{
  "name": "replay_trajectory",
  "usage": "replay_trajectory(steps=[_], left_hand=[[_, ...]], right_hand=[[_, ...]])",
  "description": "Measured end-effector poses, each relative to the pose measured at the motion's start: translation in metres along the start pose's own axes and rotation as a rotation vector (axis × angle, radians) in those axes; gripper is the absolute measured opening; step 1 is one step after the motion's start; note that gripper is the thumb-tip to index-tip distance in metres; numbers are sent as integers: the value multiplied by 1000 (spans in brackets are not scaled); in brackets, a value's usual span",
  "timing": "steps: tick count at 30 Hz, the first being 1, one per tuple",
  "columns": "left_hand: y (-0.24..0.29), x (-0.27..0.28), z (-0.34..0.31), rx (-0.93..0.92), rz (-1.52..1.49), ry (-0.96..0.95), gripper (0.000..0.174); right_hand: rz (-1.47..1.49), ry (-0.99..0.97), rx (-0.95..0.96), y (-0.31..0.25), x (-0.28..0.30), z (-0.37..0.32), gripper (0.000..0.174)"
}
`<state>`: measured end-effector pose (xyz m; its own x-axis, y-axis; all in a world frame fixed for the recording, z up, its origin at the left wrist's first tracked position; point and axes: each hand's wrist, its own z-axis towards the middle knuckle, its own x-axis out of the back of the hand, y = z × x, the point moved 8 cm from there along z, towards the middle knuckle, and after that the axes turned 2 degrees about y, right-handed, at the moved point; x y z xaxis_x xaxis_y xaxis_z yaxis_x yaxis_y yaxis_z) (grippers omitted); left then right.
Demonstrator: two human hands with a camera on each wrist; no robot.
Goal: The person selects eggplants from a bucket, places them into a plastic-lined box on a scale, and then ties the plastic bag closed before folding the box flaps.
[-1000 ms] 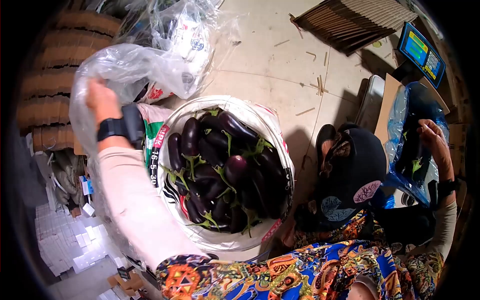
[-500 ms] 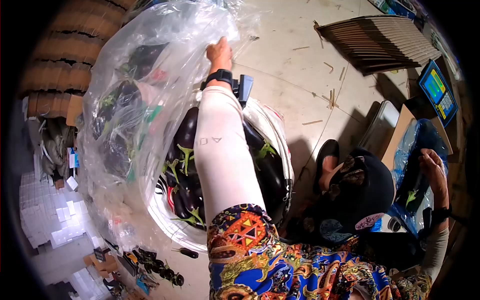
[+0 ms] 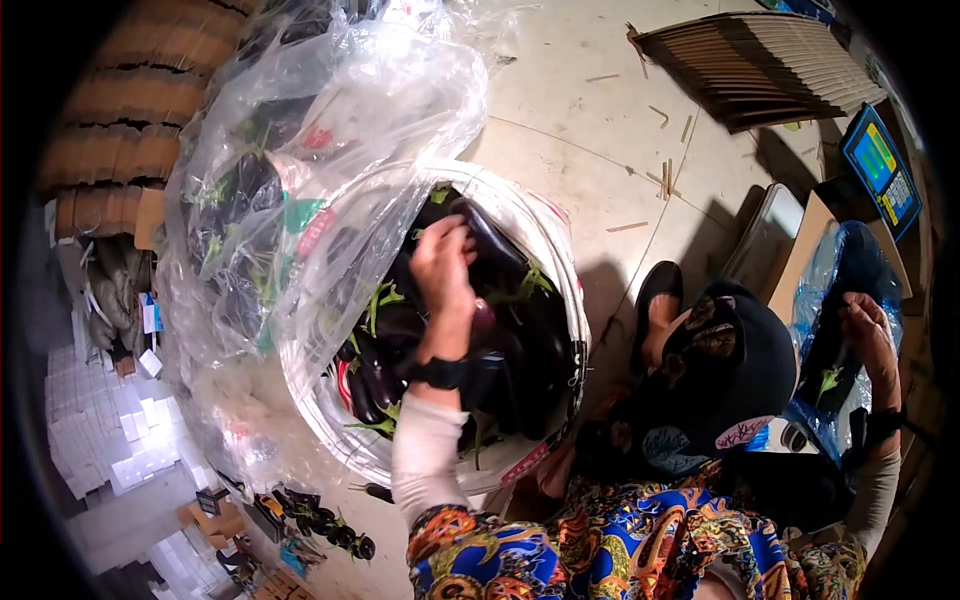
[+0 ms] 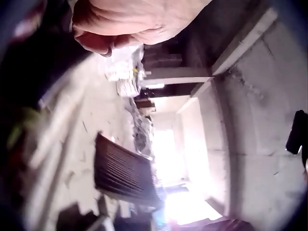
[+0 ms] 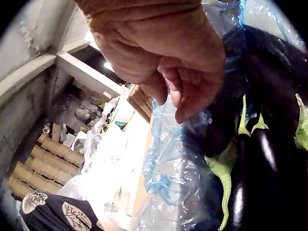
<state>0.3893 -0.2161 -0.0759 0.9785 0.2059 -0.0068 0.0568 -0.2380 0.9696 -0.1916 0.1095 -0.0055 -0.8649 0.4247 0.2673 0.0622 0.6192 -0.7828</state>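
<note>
Dark eggplants with green stems fill a round white-lined basket in the head view. Above them is the left hand, fingers loosely bent, with nothing seen in its grasp. Clear plastic sheeting drapes over the basket's left side. On the right, the right hand hangs beside more eggplants in a blue-lined carton. Its fingers are relaxed and empty in the right wrist view, where the hand is over the blue plastic liner, left of the eggplants.
A scale display stands by the carton at the right. Folded cardboard lies on the floor at the top. Cardboard stacks rise at the upper left. A person's dark hat is between basket and carton.
My left hand has let go of the clear plastic and come back down over the eggplants. The plastic was drawn across the basket's left side. The right hand stays by the carton.
</note>
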Motion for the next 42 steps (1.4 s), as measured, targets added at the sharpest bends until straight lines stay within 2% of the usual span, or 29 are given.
replay_trajectory(steps=[2,5,6,8,10,11,14,17,19,20,21,22,24,26,28,29,32,33,34,36,38,39,40,42], left_hand=[[-14,67,17,51,185,52,21],[-17,130,52,40,542,43,30],[-9,134,57,118,528,58,37],[-16,165,111,116,566,117,48],[34,175,178,-432,832,114,46],[55,193,221,-424,859,162,49],[134,177,226,-495,653,344,60],[127,175,244,-488,792,357,53],[73,189,272,-404,834,231,48],[51,185,265,-351,859,173,44],[30,178,247,-263,587,127,33],[30,159,202,-128,386,118,23],[25,157,146,-120,252,65,23],[17,190,102,-95,161,110,26],[-9,263,67,-68,31,283,27],[-29,311,54,-31,-104,299,24],[-51,387,-21,120,-33,655,19],[-58,396,-40,217,22,664,17],[-66,396,-58,286,29,642,11],[-87,388,-82,311,52,449,6],[-108,380,-103,352,132,583,9],[-121,376,-104,335,159,501,14],[-132,370,-106,381,178,540,16],[-119,337,-86,99,660,316,18]], right_hand=[[-20,11,-5,0,1,-3,20],[-43,22,-10,0,-1,-4,20],[-60,27,-4,2,-2,-3,20],[-86,28,4,2,-3,-4,20],[-110,7,3,-1,-8,-5,21],[-114,19,0,-4,-9,-7,20],[-101,47,2,-7,-8,-11,20],[-62,36,-5,2,-7,-10,21],[-59,17,-28,9,-4,-10,22],[-67,21,-42,10,-3,-13,22],[-79,19,-58,10,-3,-16,22],[-90,15,-74,11,-3,-18,22],[-68,11,-76,9,5,-21,22],[-72,49,-65,7,11,-23,23],[-72,76,-51,16,25,-18,24],[-69,81,-45,18,26,-16,24],[-53,13,-39,19,20,-9,24],[-46,-25,-39,18,15,-6,24],[-39,-65,-40,18,9,-4,24],[-67,-19,-28,9,-5,-6,23],[-101,-18,-17,2,-15,-6,24],[-122,-41,-15,-1,-18,-6,24],[-142,-61,-13,-3,-21,-6,25],[-179,-39,-2,-9,-24,-12,27]])
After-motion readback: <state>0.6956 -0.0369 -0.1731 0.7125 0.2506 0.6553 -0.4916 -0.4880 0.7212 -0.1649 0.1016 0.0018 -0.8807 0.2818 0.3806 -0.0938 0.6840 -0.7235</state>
